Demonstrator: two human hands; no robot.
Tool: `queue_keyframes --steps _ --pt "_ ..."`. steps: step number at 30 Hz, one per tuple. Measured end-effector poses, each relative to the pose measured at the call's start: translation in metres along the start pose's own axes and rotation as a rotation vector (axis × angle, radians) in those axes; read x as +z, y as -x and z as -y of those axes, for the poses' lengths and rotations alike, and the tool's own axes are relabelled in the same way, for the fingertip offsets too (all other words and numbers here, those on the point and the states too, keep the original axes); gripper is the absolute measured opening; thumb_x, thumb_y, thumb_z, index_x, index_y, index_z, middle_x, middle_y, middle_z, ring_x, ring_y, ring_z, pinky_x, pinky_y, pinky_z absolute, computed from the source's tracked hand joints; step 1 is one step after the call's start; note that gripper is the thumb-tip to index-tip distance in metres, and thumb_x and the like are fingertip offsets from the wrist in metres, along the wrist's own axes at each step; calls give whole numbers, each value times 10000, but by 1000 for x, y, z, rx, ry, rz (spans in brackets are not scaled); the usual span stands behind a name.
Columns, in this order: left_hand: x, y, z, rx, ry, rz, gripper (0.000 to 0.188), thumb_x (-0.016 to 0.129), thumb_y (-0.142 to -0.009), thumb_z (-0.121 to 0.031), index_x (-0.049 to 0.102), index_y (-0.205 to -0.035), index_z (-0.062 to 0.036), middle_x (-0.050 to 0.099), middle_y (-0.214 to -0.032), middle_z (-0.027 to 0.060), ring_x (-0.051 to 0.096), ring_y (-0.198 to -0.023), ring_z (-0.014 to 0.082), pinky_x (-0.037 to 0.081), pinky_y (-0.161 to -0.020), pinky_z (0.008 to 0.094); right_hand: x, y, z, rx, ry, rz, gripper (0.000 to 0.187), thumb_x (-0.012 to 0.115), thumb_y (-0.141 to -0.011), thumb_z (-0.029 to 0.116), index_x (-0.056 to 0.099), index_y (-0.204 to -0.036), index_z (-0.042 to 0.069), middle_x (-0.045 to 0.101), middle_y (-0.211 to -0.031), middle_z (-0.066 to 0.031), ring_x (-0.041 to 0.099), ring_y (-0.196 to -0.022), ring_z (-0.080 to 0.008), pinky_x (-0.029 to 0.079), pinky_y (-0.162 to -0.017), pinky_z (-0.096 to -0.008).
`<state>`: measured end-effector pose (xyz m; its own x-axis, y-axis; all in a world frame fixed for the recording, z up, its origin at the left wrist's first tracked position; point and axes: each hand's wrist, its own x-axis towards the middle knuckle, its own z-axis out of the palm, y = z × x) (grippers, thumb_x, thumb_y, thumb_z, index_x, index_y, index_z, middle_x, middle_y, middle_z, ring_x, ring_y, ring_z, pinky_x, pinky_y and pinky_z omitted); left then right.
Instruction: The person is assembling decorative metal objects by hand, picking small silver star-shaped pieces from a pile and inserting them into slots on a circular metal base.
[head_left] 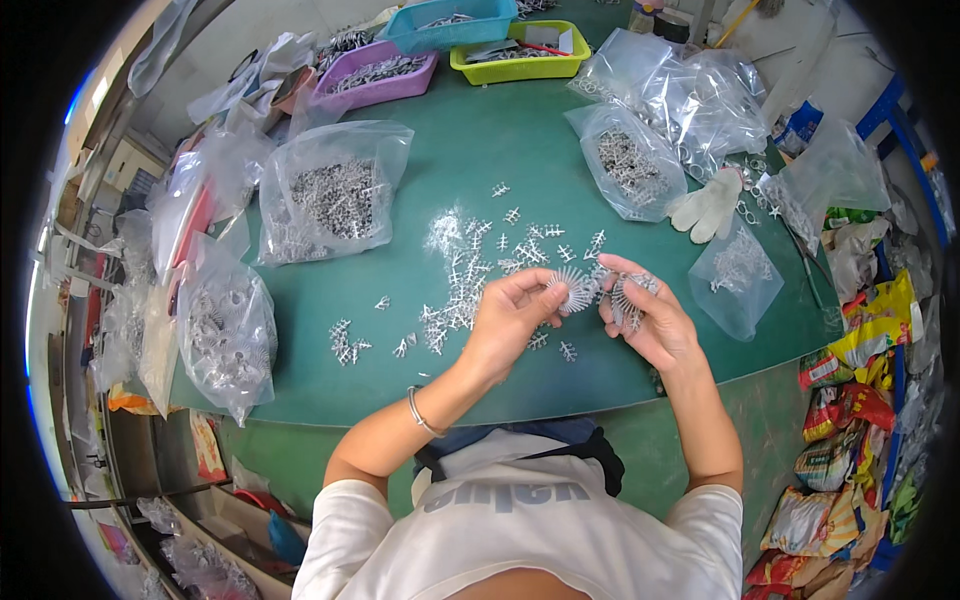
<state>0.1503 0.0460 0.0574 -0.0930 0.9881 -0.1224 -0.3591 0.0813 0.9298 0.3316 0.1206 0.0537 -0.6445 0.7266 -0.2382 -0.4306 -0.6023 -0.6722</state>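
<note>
My left hand [515, 315] pinches a round, spoked silver metal piece [571, 289] between thumb and fingers. Close beside it, my right hand [655, 318] is closed around a cluster of similar spoked metal pieces [630, 300]. Both hands are raised over the near middle of the green table [450, 385]. Beyond and left of them, many small branched silver metal pieces [455, 290] lie scattered and heaped on the tabletop. A smaller group of these pieces [345, 345] sits apart, to the left of my left forearm.
Clear bags of metal parts [335, 195] stand on the left, with another bag [630, 165] at back right. A white glove [707, 207] lies beside it. Purple [375, 78], blue [450, 22] and yellow-green trays [520, 66] line the far edge. Colourful packages [860, 400] fill the right side.
</note>
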Motion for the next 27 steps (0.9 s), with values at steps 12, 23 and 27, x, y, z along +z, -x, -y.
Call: queue_keyframes --steps 12,23,27 --pt "-6 25 -13 313 -267 -94 97 605 -866 -32 629 -893 58 550 -818 14 519 -690 63 416 -608 202 29 12 -14 -285 454 -53 163 687 -787 53 631 -917 -27 599 -834 -124 596 -572 -181 425 -429 -273" --pt "-13 39 -26 94 -105 28 108 626 -851 -39 653 -900 53 614 -801 48 555 -714 84 455 -639 222 17 4 -25 -61 132 214 101 639 -807 38 602 -873 -29 607 -927 -157 619 -629 -208 461 -442 -247" --pt "-12 43 -30 113 -97 -16 97 622 -852 -33 648 -885 54 602 -804 40 548 -700 74 452 -629 223 23 9 -11 -82 294 201 80 644 -794 16 608 -845 -34 613 -946 -186 631 -633 -196 473 -444 -231"
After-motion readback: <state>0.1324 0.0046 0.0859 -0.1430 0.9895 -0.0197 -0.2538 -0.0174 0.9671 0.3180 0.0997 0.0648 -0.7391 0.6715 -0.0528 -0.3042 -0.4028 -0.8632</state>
